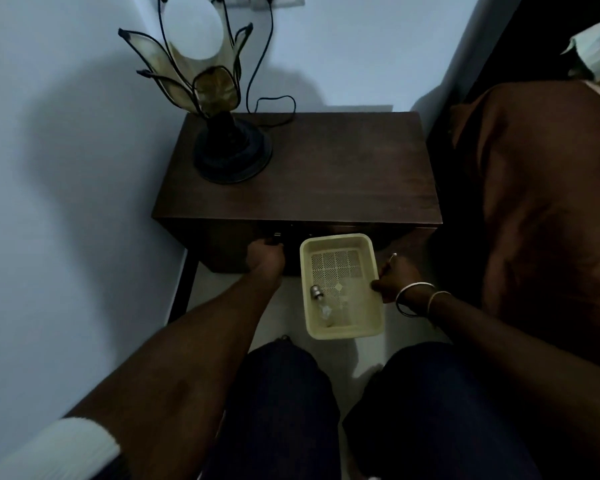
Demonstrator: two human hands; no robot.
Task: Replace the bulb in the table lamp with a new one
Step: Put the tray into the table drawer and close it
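A flower-shaped table lamp (222,109) with a black round base stands at the back left of a dark wooden bedside table (343,174). A large white bulb (193,27) sits in its petal shade. My right hand (394,278) grips the right rim of a cream plastic tray (364,327) held in front of the table. A clear glass bulb (321,301) with a metal screw cap lies in the tray's lower left. My left hand (265,252) is closed on a small handle (277,235) on the table's front panel.
The lamp's black cord (274,109) loops behind it up the wall. A bed with a brown cover (541,209) presses against the table's right side. White walls close in on the left and back. My knees (284,393) are below, on a pale floor.
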